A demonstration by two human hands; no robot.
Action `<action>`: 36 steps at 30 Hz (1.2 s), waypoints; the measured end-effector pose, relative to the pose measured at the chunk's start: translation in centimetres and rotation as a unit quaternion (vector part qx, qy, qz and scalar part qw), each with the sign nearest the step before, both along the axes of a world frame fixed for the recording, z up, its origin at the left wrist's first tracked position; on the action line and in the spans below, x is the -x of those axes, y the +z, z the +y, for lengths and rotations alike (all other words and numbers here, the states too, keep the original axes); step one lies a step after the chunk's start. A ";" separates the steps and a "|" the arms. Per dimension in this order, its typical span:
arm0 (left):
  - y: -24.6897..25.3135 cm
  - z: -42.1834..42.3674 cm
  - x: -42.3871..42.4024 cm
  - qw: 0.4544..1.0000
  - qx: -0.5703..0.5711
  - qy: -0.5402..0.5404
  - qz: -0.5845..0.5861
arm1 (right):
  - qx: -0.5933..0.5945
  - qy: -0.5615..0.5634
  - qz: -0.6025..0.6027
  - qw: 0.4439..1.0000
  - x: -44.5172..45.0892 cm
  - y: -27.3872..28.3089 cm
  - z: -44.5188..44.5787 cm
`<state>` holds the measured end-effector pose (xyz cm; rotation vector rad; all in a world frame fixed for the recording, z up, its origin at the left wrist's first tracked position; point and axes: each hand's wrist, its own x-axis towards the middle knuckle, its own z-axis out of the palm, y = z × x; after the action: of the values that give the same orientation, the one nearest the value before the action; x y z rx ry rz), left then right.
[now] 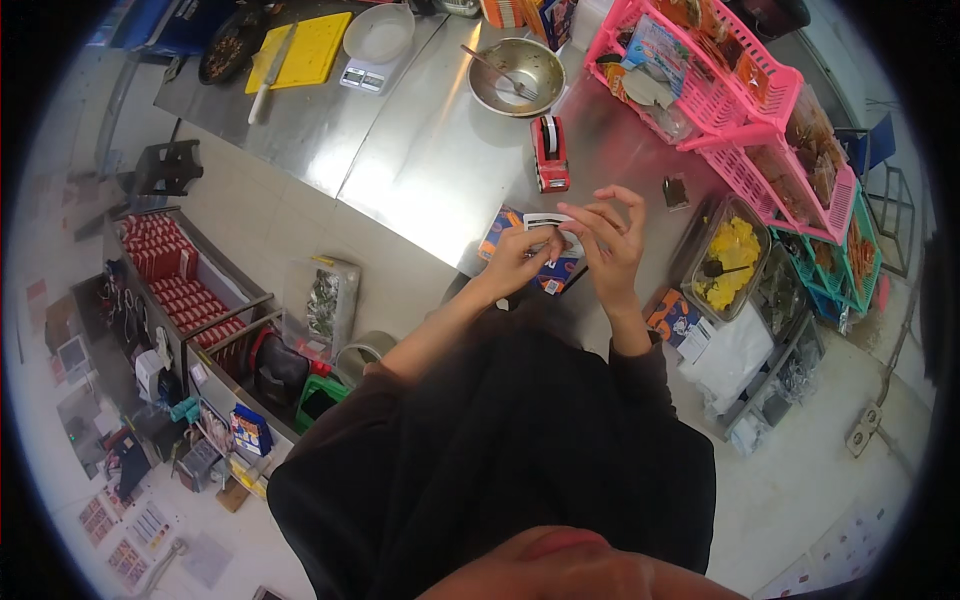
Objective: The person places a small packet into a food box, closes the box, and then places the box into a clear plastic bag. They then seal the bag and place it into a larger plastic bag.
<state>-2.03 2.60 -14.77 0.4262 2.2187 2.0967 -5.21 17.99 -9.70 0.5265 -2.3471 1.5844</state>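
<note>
My left hand (519, 259), its fingers curled, hovers above or rests on a blue and orange printed package (501, 231) near the table's front edge. Whether it pinches anything is hidden. Close to its right is my right hand (611, 244), raised with the fingers apart and nothing plainly visible in them. A white printed label (541, 220) shows between the hands, partly covered by fingers. Just beyond them stands a red tape dispenser (551, 154) with a roll in it.
A steel bowl (489, 94) with a fork sits behind the dispenser on the steel table (420, 157). Far left, a knife (274, 71) lies on a yellow cutting board (322, 52) beside a kitchen scale (365, 79). Rightward are pink baskets (720, 109) and a tub of yellow food (731, 262).
</note>
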 end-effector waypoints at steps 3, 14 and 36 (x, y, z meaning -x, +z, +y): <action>0.2 0.5 -0.1 0.999 -0.029 0.020 -0.012 | -0.015 -0.037 0.060 0.997 0.0 0.3 -0.2; -0.5 1.9 -0.6 0.999 -0.047 0.023 -0.010 | 0.057 -0.012 -0.006 0.998 -0.1 -0.2 0.2; -12.2 -0.6 -8.8 0.916 0.089 -0.123 -0.372 | -0.100 -0.086 -0.256 0.958 -2.5 -21.7 2.3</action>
<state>6.81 2.01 -26.95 -0.1031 1.7553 1.5409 -2.70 20.31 -31.38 -0.0736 -2.8535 1.5505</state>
